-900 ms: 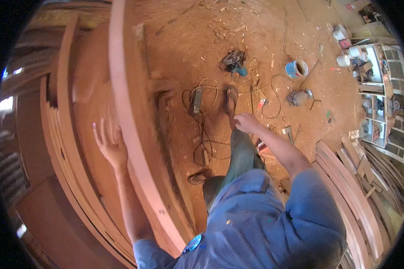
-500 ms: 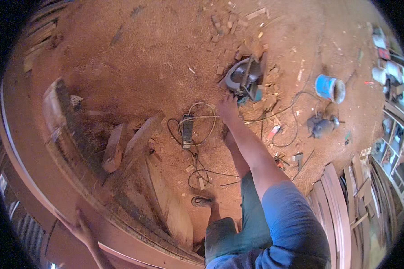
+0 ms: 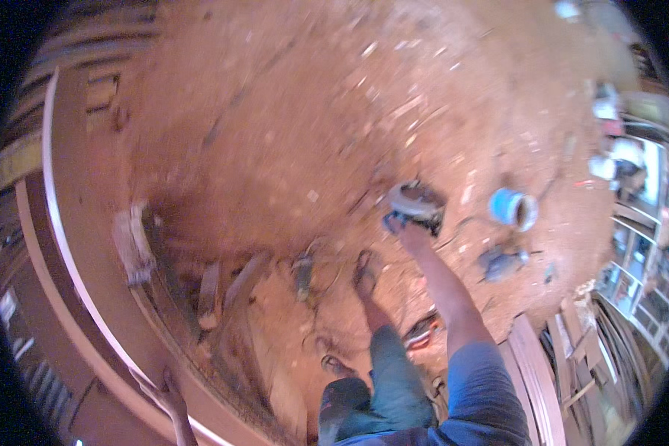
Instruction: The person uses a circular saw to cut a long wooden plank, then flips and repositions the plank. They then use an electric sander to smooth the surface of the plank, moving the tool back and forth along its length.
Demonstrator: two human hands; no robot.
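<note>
Head view: right hand (image 3: 415,223) fingers gripping circular saw (image 3: 416,202) on floor; heavy, rigid, take handle. Left hand (image 3: 165,394), left of saw, resting spread on curved wood frame (image 3: 74,260).

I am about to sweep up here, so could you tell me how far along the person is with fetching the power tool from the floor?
Done: the right hand has reached the grey power tool on the sawdust floor and is on it, though blur hides the grip. In hand: the left hand rests on the curved wooden frame. Left: the tool looks not yet lifted; its cord lies on the floor.
</note>
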